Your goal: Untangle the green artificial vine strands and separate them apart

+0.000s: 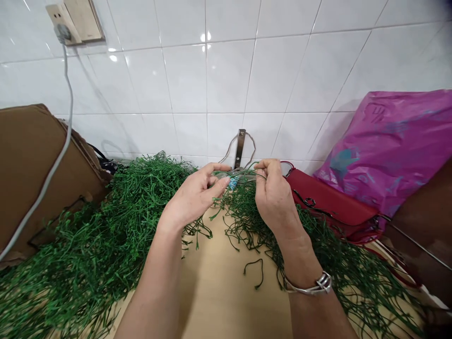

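Over the wooden table (219,287), the left hand (192,195) and right hand (273,193) are each closed in a fingertip pinch on a small clear piece with a blue bit (232,181), held between them among green strands. Heaps of green cords (106,226) lie on either side. It looks like fiddly cord-to-piece work, and any further move calls for a steady pinch and fine fingertip control.
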